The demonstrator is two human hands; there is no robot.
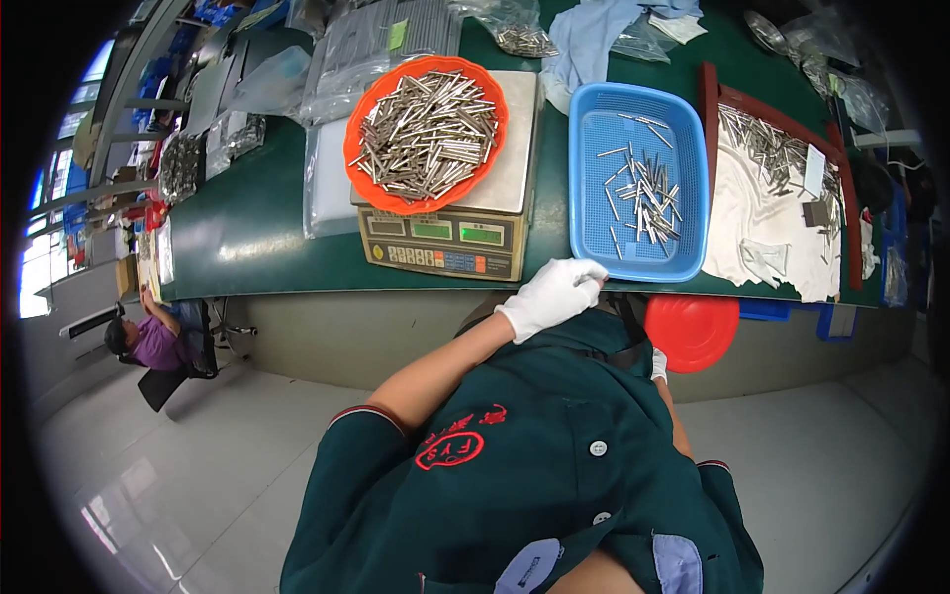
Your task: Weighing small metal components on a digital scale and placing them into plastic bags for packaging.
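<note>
My left hand, in a white glove, is at the table's front edge, between the scale and the blue basket. Its fingers are curled together; what they hold, if anything, is hidden. Only a small part of my right hand, also gloved, shows low beside the red round plastic piece; its fingers are hidden. An orange scalloped bowl heaped with short metal pins rests on the digital scale. Loose pins lie scattered in the blue perforated basket.
Right of the basket, a brown-framed tray holds more pins on white cloth. Plastic bags and a light-blue cloth lie at the back of the green table. A seated person is at far left.
</note>
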